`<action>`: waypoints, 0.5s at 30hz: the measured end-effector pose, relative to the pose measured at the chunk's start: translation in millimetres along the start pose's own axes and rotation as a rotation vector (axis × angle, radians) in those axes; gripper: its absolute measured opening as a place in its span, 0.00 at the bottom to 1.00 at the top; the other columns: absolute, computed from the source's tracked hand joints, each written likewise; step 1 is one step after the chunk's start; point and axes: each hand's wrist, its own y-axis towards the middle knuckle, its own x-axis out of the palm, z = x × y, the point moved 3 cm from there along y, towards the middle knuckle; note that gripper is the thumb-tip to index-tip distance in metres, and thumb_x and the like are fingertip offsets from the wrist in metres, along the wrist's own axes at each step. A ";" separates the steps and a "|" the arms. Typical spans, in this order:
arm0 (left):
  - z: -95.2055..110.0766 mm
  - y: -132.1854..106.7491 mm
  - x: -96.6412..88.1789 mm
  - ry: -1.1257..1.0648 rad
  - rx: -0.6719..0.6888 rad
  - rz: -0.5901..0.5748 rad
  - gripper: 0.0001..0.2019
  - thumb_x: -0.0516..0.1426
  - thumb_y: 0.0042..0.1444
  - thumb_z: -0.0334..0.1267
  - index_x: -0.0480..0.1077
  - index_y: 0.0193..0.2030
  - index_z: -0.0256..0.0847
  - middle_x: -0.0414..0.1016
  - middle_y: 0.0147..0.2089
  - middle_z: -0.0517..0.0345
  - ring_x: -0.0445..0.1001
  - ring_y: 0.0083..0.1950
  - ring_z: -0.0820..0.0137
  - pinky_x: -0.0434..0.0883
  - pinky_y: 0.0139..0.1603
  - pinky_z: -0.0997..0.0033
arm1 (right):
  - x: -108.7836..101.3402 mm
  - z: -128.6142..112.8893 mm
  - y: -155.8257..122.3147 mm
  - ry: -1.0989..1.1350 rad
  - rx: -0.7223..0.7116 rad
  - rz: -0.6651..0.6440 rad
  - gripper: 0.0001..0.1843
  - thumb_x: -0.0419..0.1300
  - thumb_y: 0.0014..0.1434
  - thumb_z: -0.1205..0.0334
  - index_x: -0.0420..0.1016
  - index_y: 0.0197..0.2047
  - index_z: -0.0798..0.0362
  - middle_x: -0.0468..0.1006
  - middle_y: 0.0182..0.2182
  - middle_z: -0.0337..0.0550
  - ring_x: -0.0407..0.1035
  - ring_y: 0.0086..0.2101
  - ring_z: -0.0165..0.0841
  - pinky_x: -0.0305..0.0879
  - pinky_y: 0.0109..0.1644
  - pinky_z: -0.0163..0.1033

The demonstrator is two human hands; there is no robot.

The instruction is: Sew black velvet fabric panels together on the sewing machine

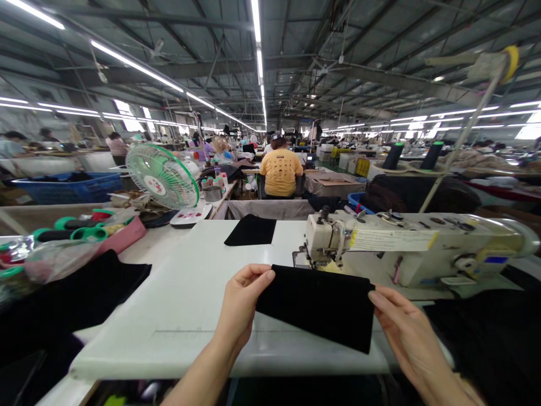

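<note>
A black fabric piece (316, 310) hangs between my two hands above the white sewing table (190, 293). My left hand (243, 296) pinches its upper left corner between thumb and fingers. At the upper right corner, my right hand (399, 316) grips the edge the same way. The top edge of the cloth looks straight, and its lower edge slants down to the right. Just behind it stands a sewing machine (325, 239), whose needle area is partly hidden by the cloth. Another black fabric piece (253, 230) lies flat farther back on the table.
Black cloth lies at the left (97, 293) and right (477, 327). Thread spools (70, 225) and a green-rimmed fan (163, 176) stand at the left. A thread stand pole (460, 141) rises behind the machine. A person in a yellow shirt (281, 169) sits ahead.
</note>
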 end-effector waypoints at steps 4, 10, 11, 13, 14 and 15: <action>-1.2 1.8 0.6 0.016 0.013 0.006 0.15 0.72 0.37 0.43 0.78 0.30 0.37 0.78 0.30 0.58 0.72 0.35 0.72 0.67 0.41 0.74 | -2.8 2.2 1.5 -0.015 -0.003 -0.010 0.22 0.81 0.31 0.54 0.84 0.31 0.51 0.85 0.32 0.40 0.77 0.36 0.30 0.72 0.42 0.25; -2.6 5.7 2.1 0.031 0.033 0.011 0.16 0.73 0.36 0.43 0.77 0.29 0.38 0.77 0.29 0.60 0.71 0.35 0.74 0.68 0.40 0.77 | -7.2 2.6 5.5 -0.103 -0.111 -0.018 0.20 0.78 0.38 0.51 0.85 0.34 0.52 0.84 0.35 0.44 0.76 0.40 0.38 0.72 0.50 0.39; -1.8 5.5 2.6 0.017 0.040 0.023 0.16 0.73 0.34 0.42 0.76 0.28 0.38 0.76 0.29 0.61 0.72 0.35 0.75 0.69 0.40 0.79 | -6.6 0.3 4.6 -0.129 -0.149 -0.016 0.19 0.78 0.39 0.51 0.85 0.33 0.51 0.84 0.36 0.44 0.76 0.40 0.38 0.71 0.50 0.39; -0.2 5.7 2.8 -0.019 0.049 0.062 0.18 0.75 0.30 0.40 0.74 0.27 0.40 0.76 0.29 0.64 0.72 0.35 0.76 0.70 0.40 0.81 | -3.2 -5.6 1.7 -0.175 -0.215 -0.027 0.16 0.77 0.40 0.52 0.84 0.31 0.51 0.84 0.36 0.43 0.75 0.39 0.37 0.70 0.49 0.40; 0.2 6.5 2.6 -0.035 0.045 0.083 0.19 0.75 0.27 0.39 0.74 0.26 0.41 0.76 0.29 0.64 0.73 0.35 0.76 0.71 0.40 0.83 | -0.8 -8.6 0.5 -0.189 -0.239 -0.039 0.15 0.76 0.41 0.52 0.83 0.30 0.51 0.83 0.35 0.43 0.75 0.38 0.36 0.70 0.47 0.40; 0.2 7.8 2.3 -0.046 0.034 0.101 0.20 0.75 0.25 0.38 0.73 0.26 0.41 0.76 0.30 0.65 0.73 0.36 0.76 0.72 0.40 0.84 | 1.7 -11.5 -0.4 -0.194 -0.256 -0.050 0.15 0.76 0.42 0.52 0.83 0.29 0.51 0.83 0.35 0.43 0.74 0.37 0.36 0.70 0.46 0.40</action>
